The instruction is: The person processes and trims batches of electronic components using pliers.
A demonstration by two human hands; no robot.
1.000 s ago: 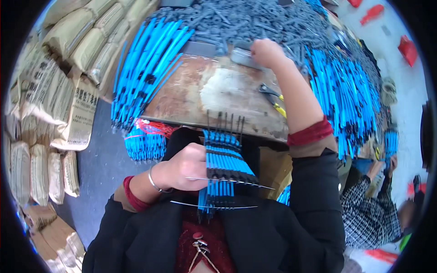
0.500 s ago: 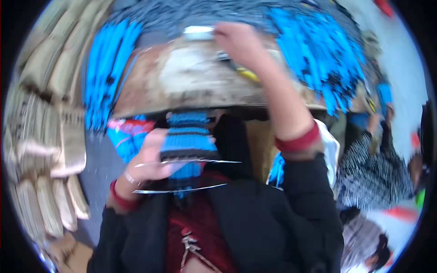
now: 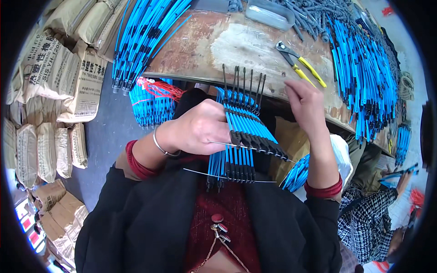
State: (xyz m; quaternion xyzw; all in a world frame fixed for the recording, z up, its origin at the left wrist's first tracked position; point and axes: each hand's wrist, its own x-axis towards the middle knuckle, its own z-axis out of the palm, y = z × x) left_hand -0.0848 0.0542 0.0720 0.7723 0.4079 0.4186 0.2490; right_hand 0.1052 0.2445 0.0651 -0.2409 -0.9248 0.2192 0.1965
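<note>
My left hand [image 3: 200, 129] is closed around a row of thin blue rods [image 3: 252, 125] with black ends, held in front of my chest. A thin metal wire [image 3: 217, 142] runs through the black ends of the upper row. Below it, a second wire [image 3: 195, 172] crosses another row of rods. Several black stems with small eyelets stick up from the far end. To the right of the rods, apart from them, is my right hand [image 3: 307, 102], its fingers curled and drawn together. Whatever lies between those fingertips cannot be made out.
Yellow-handled pliers [image 3: 314, 70] and a clear plastic tray [image 3: 268, 20] lie on the worn wooden table [image 3: 186, 50]. Blue rods are heaped at its left [image 3: 145, 36] and right. Grey parts are piled at the back. Paper sacks [image 3: 43, 73] stand left; a co-worker [image 3: 368, 218] is at the right.
My right hand has come back from the clear tray at the far side of the table toward the rods. My left hand still holds the rods, which now appear farther right.
</note>
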